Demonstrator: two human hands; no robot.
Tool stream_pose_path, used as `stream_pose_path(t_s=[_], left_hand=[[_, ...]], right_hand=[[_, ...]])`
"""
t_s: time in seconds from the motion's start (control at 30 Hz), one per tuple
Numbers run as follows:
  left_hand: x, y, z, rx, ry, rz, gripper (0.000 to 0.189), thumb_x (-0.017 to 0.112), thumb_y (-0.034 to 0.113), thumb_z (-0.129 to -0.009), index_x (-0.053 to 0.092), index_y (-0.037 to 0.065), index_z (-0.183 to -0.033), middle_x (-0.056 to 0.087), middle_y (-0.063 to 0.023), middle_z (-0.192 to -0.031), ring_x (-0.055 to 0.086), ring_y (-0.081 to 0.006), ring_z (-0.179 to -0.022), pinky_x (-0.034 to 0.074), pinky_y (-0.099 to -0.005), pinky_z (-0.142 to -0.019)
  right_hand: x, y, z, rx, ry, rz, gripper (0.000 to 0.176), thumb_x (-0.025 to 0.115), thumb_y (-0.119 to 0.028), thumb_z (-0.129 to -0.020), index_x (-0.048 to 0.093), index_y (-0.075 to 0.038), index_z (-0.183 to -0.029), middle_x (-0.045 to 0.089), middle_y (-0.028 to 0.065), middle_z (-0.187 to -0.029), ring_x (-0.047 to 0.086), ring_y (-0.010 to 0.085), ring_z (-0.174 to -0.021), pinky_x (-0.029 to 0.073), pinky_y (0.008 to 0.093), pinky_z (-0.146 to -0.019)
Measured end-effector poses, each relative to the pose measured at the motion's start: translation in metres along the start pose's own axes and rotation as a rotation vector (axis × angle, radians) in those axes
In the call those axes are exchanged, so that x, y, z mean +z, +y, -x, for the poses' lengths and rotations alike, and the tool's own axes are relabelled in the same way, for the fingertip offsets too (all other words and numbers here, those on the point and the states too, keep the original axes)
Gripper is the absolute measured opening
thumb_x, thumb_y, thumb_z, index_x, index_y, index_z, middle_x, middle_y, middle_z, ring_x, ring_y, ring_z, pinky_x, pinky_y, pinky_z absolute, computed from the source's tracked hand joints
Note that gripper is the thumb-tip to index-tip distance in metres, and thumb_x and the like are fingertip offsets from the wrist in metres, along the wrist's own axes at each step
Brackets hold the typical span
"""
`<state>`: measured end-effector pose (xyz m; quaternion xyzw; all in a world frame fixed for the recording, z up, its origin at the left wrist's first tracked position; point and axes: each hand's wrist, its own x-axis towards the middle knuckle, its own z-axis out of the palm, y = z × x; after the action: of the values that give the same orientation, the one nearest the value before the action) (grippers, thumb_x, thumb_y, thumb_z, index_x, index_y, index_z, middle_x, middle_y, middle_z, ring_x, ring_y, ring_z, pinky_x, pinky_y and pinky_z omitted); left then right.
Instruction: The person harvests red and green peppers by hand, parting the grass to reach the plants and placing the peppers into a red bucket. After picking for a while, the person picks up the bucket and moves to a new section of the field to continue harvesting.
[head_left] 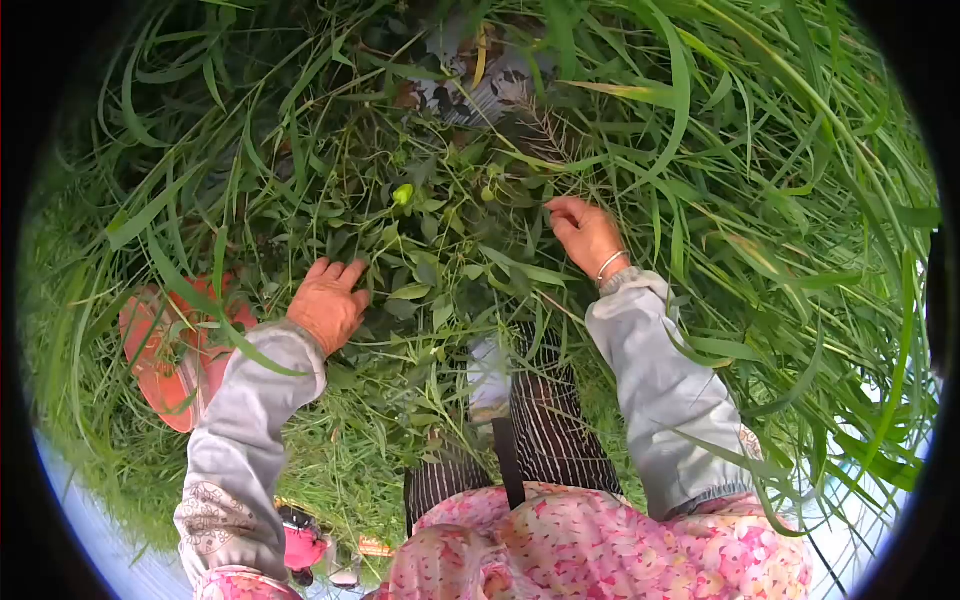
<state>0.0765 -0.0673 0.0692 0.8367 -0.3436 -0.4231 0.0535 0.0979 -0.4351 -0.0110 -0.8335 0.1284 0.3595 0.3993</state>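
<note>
Hands work in a leafy plant (450, 270) amid tall grass (760, 150). The left hand (328, 302) lies spread, pressing foliage aside, while the right hand (585, 232) is curled narrow, seemingly pinching a stem (540, 200). It looks like searching and picking. A green fruit (403, 193) hangs between the hands, slightly beyond, untouched. Reaching it calls for parting leaves gently.

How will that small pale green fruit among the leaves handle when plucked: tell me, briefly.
The fruit is small beside the left hand, so probably light. It sits among thin leafy stems, so tugging it would likely bend a stem along with it. Its skin looks smooth, perhaps a little slippery.
</note>
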Motion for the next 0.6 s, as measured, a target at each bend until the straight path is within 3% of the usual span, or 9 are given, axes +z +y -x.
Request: stream_pose_path(t_s=[0.1, 0.13, 0.23, 0.3, 0.37, 0.4, 0.5, 0.53, 0.6], left_hand=[[0.005, -0.017, 0.012, -0.031, 0.011, 0.005, 0.035, 0.067, 0.026, -0.068, 0.063, 0.011, -0.099, 0.052, -0.0162, -0.115, 0.048, -0.0310, -0.108, 0.030, -0.0458, -0.099], [0.000, -0.023, 0.013, -0.062, -0.203, -0.014, 0.036, 0.068, 0.028, -0.068, 0.063, 0.010, -0.100, 0.055, -0.0140, -0.111, 0.048, -0.0303, -0.108, 0.029, -0.0469, -0.100], [0.000, -0.031, 0.021, 0.000, -0.033, -0.037, 0.038, 0.067, 0.031, -0.069, 0.062, 0.010, -0.101, 0.056, -0.0119, -0.109, 0.048, -0.0297, -0.110, 0.027, -0.0481, -0.101], [-0.009, -0.020, 0.017, 0.017, 0.136, 0.133, 0.031, 0.067, 0.026, -0.071, 0.063, 0.008, -0.097, 0.058, -0.0128, -0.107, 0.050, -0.0314, -0.107, 0.031, -0.0477, -0.098], [-0.022, -0.006, 0.005, 0.026, 0.283, 0.338, 0.027, 0.068, 0.021, -0.072, 0.064, 0.007, -0.094, 0.059, -0.0134, -0.105, 0.052, -0.0325, -0.103, 0.036, -0.0460, -0.095], [-0.032, 0.005, -0.004, -0.010, 0.382, 0.437, 0.023, 0.067, 0.013, -0.072, 0.064, 0.004, -0.093, 0.060, -0.0133, -0.098, 0.056, -0.0316, -0.094, 0.044, -0.0399, -0.086], [-0.070, 0.027, -0.028, -0.110, 0.503, 0.709, 0.019, 0.065, 0.007, -0.072, 0.062, 0.003, -0.090, 0.060, -0.0125, -0.098, 0.057, -0.0304, -0.092, 0.048, -0.0362, -0.078], [-0.074, 0.029, -0.040, -0.037, 0.615, 0.641, 0.019, 0.063, 0.002, -0.072, 0.060, 0.003, -0.091, 0.059, -0.0123, -0.098, 0.058, -0.0301, -0.091, 0.049, -0.0339, -0.074], [-0.082, 0.033, -0.064, 0.055, 0.629, 0.520, 0.022, 0.061, 0.002, -0.074, 0.059, 0.004, -0.096, 0.059, -0.0128, -0.101, 0.057, -0.0313, -0.093, 0.048, -0.0380, -0.078]], right_hand=[[0.006, -0.014, 0.000, 0.003, -0.035, -0.116, 0.025, 0.057, -0.018, -0.080, 0.064, -0.007, -0.101, 0.067, 0.0113, -0.089, 0.064, 0.0240, -0.080, 0.048, 0.0305, -0.073], [0.010, -0.017, -0.003, -0.002, -0.052, -0.169, 0.025, 0.057, -0.019, -0.080, 0.064, -0.007, -0.101, 0.067, 0.0114, -0.089, 0.064, 0.0235, -0.081, 0.048, 0.0303, -0.073], [0.032, -0.027, -0.006, -0.051, -0.108, -0.285, 0.034, 0.060, -0.023, -0.079, 0.059, -0.006, -0.109, 0.066, 0.0114, -0.093, 0.063, 0.0239, -0.084, 0.047, 0.0318, -0.076], [0.054, -0.028, -0.004, -0.057, -0.161, -0.326, 0.041, 0.061, -0.024, -0.078, 0.055, -0.005, -0.114, 0.066, 0.0117, -0.094, 0.063, 0.0261, -0.085, 0.046, 0.0328, -0.078], [0.058, -0.064, 0.017, 0.066, -0.288, -0.203, 0.049, 0.062, -0.023, -0.076, 0.050, -0.005, -0.120, 0.063, 0.0136, -0.102, 0.060, 0.0291, -0.093, 0.044, 0.0353, -0.084], [0.063, -0.081, 0.029, -0.003, -0.262, -0.148, 0.050, 0.063, -0.021, -0.075, 0.049, -0.003, -0.120, 0.061, 0.0147, -0.105, 0.056, 0.0303, -0.100, 0.042, 0.0362, -0.087], [0.109, -0.093, 0.059, -0.248, -0.065, 0.011, 0.051, 0.062, -0.016, -0.072, 0.049, 0.003, -0.118, 0.055, 0.0169, -0.112, 0.045, 0.0324, -0.112, 0.037, 0.0382, -0.094], [0.112, -0.102, 0.061, -0.268, -0.152, 0.036, 0.051, 0.062, -0.013, -0.071, 0.049, 0.005, -0.117, 0.055, 0.0170, -0.110, 0.045, 0.0327, -0.111, 0.037, 0.0379, -0.094], [0.125, -0.114, 0.064, -0.311, -0.273, 0.188, 0.048, 0.060, -0.008, -0.068, 0.051, 0.005, -0.113, 0.055, 0.0168, -0.107, 0.046, 0.0331, -0.103, 0.038, 0.0376, -0.092]])
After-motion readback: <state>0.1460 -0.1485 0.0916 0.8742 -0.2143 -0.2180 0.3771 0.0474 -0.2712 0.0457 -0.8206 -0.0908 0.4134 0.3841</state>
